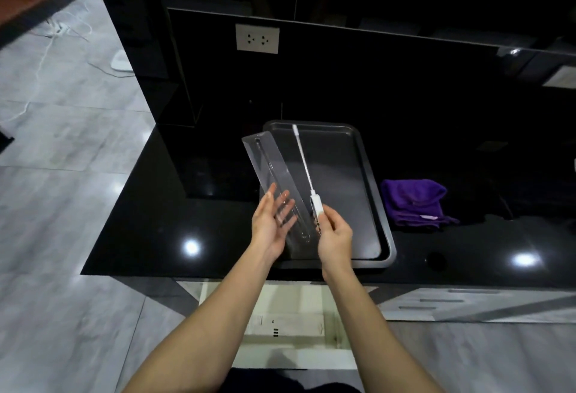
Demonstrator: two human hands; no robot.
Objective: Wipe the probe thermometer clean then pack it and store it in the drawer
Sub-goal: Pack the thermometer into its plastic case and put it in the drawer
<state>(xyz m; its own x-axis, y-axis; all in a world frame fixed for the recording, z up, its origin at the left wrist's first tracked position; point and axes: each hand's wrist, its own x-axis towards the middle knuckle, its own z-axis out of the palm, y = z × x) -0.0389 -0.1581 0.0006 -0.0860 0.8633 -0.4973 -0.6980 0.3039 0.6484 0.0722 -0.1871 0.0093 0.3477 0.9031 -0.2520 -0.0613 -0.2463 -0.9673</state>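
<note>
My right hand (335,236) pinches the white handle of the probe thermometer (307,171), whose thin probe points away over the dark baking tray (369,180). My left hand (271,224) supports a long clear plastic blister pack (268,168) from beneath, its fingers showing through the plastic and lying fairly straight. The pack is tilted beside the thermometer, just left of it. A folded purple cloth (414,200) lies on the black counter right of the tray. Below the counter edge a drawer (208,292) stands open, and a white box (286,324) lies inside it.
The glossy black counter (162,230) ends at a corner on the left, with grey tiled floor beyond. A black back panel carries a white double socket (257,38). White cables and a white device (121,63) lie on the floor far left.
</note>
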